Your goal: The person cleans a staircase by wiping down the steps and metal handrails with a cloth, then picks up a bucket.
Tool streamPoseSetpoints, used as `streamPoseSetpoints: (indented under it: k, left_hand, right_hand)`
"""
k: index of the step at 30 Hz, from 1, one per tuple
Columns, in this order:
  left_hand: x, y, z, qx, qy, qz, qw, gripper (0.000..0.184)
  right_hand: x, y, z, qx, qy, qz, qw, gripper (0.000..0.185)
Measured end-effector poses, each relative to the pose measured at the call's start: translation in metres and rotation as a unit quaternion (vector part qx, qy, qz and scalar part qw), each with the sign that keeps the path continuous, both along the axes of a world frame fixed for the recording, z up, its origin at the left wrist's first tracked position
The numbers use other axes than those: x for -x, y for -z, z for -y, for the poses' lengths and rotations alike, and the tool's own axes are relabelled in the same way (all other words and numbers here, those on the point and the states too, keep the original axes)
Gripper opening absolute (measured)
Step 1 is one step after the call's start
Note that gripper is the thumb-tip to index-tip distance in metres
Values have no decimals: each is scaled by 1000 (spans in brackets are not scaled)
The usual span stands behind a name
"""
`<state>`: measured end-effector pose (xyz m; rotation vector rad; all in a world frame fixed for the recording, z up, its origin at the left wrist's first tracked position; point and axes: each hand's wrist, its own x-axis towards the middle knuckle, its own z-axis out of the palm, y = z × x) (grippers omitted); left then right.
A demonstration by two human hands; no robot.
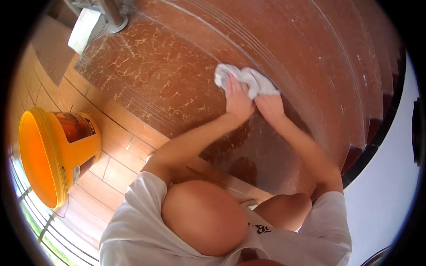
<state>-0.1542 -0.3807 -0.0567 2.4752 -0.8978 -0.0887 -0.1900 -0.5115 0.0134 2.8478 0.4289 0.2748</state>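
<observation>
A crumpled white cloth (256,82) lies against the reddish-brown marbled step (168,75), close to the foot of the riser behind it. My left hand (240,101) presses on the cloth's left part, its fingers pointing forward over the fabric. Beside it, almost touching, my right hand (270,107) holds the cloth's right part, with the fingertips hidden in its folds. Both arms reach forward from my bent knees. Below my hands the step's surface looks darker and shiny.
A yellow bucket (84,148) stands on the wood-look tiled floor (122,155) at left, its handle hanging down. At upper left are a metal railing post (112,15) and a white object (85,31). More steps (306,53) rise ahead, with a white wall (381,195) at right.
</observation>
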Motion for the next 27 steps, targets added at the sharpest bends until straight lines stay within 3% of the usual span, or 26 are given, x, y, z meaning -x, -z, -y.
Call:
streamPoseSetpoints:
  k: [1, 2, 3, 4, 5, 7, 9, 10, 11, 12, 13, 14, 15, 16, 18, 19, 22, 25, 26, 27]
  left_hand:
    - [-21, 8, -6, 4, -28, 13, 1000, 82]
    - [-41, 17, -12, 8, -67, 58, 996, 80]
    - [-58, 20, -23, 34, -15, 45, 998, 74]
    - [-47, 26, -24, 24, 10, 65, 998, 70]
    - [-54, 32, -26, 27, 13, 84, 996, 67]
    - [-48, 24, -23, -71, 42, 111, 990, 60]
    - [-25, 30, -11, -41, 74, 176, 981, 61]
    - [-3, 24, -1, -44, 96, 145, 984, 64]
    - [22, 18, 10, -47, 115, 114, 986, 67]
    - [59, 14, 30, 38, 174, 155, 972, 76]
    - [85, 8, 42, 27, 236, 114, 965, 81]
    - [105, 1, 52, 15, 292, 120, 949, 82]
    - [121, -5, 59, 0, 345, 123, 931, 84]
    - [133, -9, 71, -9, 356, 127, 926, 84]
    - [146, -21, 104, 63, 476, 169, 861, 83]
    - [149, -26, 123, 57, 484, 175, 855, 83]
    - [176, -44, 171, -46, 573, 282, 768, 85]
    - [240, -69, 209, -124, 578, 258, 765, 86]
    - [259, -74, 216, -122, 589, 265, 754, 86]
    - [275, -75, 220, -86, 564, 259, 780, 87]
  right_hand:
    - [-12, 0, -7, 38, -17, 44, 998, 36]
    - [-17, 0, -11, 21, 52, -132, 990, 19]
    - [-20, 5, -15, -38, 3, 9, 999, 16]
    - [-5, 2, -12, -56, 42, -41, 997, 17]
    - [-11, 17, -10, -52, 15, 58, 997, 18]
    - [5, 5, 1, -108, -3, 41, 993, 19]
    - [37, -18, 11, -34, 123, -215, 968, 28]
    - [58, -11, 27, -42, 140, -213, 966, 28]
    - [84, -2, 50, -39, 77, -57, 995, 34]
    - [117, 6, 77, -24, 19, 102, 994, 40]
    - [160, 12, 101, -26, 69, 23, 997, 51]
    - [193, 15, 120, -67, 108, 21, 992, 52]
    - [233, 7, 133, -2, 178, -58, 982, 51]
    - [267, 12, 153, -17, 202, -45, 978, 47]
    - [338, 30, 192, -6, 272, -13, 962, 46]
    - [362, 25, 204, -11, 252, 50, 966, 39]
    - [424, 17, 214, -84, 342, 113, 929, 32]
    - [464, 42, 220, -295, 427, 244, 819, 34]
    - [473, 53, 212, -222, 441, 265, 828, 38]
    - [475, 60, 201, -149, 450, 281, 835, 43]
